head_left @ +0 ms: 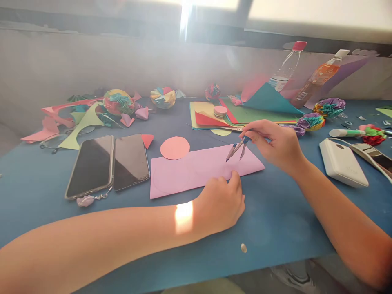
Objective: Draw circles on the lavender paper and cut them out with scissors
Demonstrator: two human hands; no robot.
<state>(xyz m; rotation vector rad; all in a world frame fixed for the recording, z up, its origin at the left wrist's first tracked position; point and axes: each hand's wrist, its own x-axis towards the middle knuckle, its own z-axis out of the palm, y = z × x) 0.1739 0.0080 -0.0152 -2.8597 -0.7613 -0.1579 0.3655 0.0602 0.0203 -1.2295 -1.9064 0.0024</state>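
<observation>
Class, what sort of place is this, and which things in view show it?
Probably a craft table, with coloured sheets, a pleated paper ball and a drawing compass held in the right hand above lilac paper.

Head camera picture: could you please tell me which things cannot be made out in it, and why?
All in the head view:
- Top of the compass: hidden by the right hand.
- Part of the near edge of the lilac paper: behind the left hand.
- Base of the red-capped bottle: behind the teal sheet.
- Marks on the white power bank: too small and faint.
</observation>
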